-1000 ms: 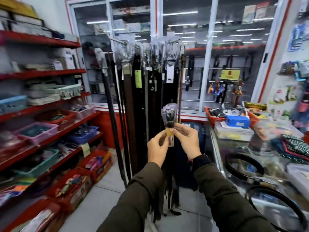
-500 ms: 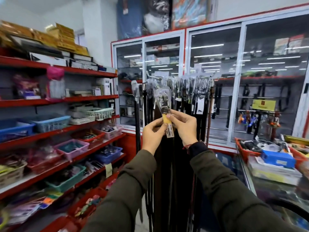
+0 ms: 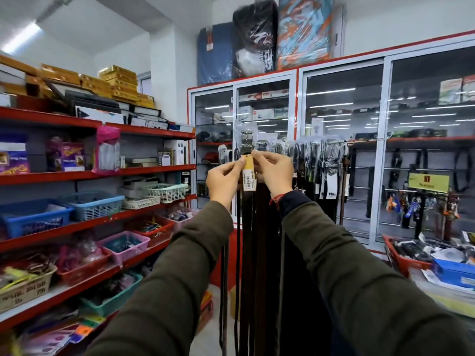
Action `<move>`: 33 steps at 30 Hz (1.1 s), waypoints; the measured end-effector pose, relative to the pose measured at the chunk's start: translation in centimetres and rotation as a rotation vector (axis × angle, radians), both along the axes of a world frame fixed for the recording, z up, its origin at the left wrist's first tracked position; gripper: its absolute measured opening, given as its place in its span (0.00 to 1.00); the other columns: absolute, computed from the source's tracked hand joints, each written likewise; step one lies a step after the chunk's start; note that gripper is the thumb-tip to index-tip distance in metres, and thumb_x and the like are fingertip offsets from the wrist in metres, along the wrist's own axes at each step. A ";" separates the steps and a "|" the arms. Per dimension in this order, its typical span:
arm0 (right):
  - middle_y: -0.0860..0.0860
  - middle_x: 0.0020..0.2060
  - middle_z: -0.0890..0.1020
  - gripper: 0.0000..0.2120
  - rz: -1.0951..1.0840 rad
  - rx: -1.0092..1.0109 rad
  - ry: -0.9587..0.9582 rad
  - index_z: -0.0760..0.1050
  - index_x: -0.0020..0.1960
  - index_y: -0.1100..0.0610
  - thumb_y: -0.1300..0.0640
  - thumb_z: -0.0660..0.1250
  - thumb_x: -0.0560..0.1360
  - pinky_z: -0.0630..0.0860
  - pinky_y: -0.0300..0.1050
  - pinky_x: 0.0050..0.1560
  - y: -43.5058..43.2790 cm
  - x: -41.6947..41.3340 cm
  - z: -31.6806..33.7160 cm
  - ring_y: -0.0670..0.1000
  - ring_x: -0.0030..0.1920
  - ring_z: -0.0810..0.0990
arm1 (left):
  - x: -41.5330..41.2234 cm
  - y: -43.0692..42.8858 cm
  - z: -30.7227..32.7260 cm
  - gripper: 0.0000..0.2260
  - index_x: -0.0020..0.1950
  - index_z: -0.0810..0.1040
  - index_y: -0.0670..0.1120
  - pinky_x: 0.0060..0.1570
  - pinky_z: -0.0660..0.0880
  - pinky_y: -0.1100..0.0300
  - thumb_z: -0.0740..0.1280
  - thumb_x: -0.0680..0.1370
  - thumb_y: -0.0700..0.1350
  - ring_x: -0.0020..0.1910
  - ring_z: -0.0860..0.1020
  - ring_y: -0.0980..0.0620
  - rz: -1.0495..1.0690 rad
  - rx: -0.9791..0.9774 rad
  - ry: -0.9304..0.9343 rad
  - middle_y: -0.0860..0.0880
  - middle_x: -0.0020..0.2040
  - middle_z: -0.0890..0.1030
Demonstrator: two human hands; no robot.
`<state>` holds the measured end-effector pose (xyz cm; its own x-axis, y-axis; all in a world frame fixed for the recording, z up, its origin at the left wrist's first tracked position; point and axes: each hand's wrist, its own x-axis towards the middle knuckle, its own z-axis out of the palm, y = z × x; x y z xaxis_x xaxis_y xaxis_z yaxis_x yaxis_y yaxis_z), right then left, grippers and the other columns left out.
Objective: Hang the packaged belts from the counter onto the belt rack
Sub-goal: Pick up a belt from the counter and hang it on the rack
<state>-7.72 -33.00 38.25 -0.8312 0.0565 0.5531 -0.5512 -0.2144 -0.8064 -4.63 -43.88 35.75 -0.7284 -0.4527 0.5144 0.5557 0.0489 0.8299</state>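
Observation:
I hold a packaged belt [image 3: 246, 140] upright in front of me: a metal buckle in clear plastic, a yellow price tag below it, the dark strap hanging straight down. My left hand [image 3: 224, 178] pinches the tag's left side and my right hand [image 3: 273, 173] pinches its right side. The buckle end is level with the belt rack [image 3: 341, 142], a horizontal rod crowded with several bagged dark belts [image 3: 318, 160] that hang just behind and to the right of my hands. Whether the packet touches the rod is hidden.
Red shelves [image 3: 144, 170] with baskets and boxes line the left. Glass cabinets [image 3: 344, 124] stand behind the rack. At the lower right, the counter corner carries a red tray [image 3: 403, 263] and a blue box [image 3: 452, 273].
Both hands have lifted the packaged belt from chest height up to the level of the rack rod, and my view has tilted upward, away from the counter.

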 end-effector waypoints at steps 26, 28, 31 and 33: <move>0.53 0.74 0.67 0.25 -0.711 0.751 0.310 0.64 0.77 0.55 0.52 0.59 0.81 0.66 0.50 0.74 6.3 -0.5 -14.5 0.53 0.76 0.65 | -1.2 6.2 -14.1 0.20 0.78 0.67 0.51 0.70 0.66 0.63 0.58 0.85 0.44 0.77 0.65 0.53 0.304 -0.622 0.076 0.51 0.78 0.64; 0.52 0.76 0.64 0.26 -0.771 0.825 0.257 0.63 0.77 0.54 0.51 0.59 0.80 0.61 0.55 0.78 8.1 0.4 -17.3 0.55 0.79 0.60 | -0.5 7.6 -16.9 0.21 0.78 0.66 0.51 0.74 0.64 0.59 0.58 0.85 0.45 0.80 0.62 0.51 0.286 -0.694 0.050 0.51 0.79 0.63; 0.51 0.78 0.61 0.26 -0.799 0.891 0.168 0.62 0.77 0.52 0.49 0.58 0.80 0.55 0.59 0.79 10.8 2.0 -21.6 0.55 0.81 0.54 | 0.4 9.8 -21.0 0.21 0.78 0.66 0.50 0.81 0.56 0.51 0.57 0.85 0.45 0.82 0.56 0.48 0.239 -0.783 0.003 0.50 0.80 0.63; 0.51 0.79 0.60 0.26 -0.834 0.928 0.107 0.62 0.77 0.51 0.49 0.57 0.80 0.53 0.60 0.79 12.7 3.3 -24.4 0.55 0.81 0.54 | 1.1 11.5 -23.5 0.21 0.78 0.66 0.50 0.83 0.52 0.47 0.58 0.84 0.45 0.83 0.55 0.48 0.188 -0.806 -0.026 0.50 0.80 0.63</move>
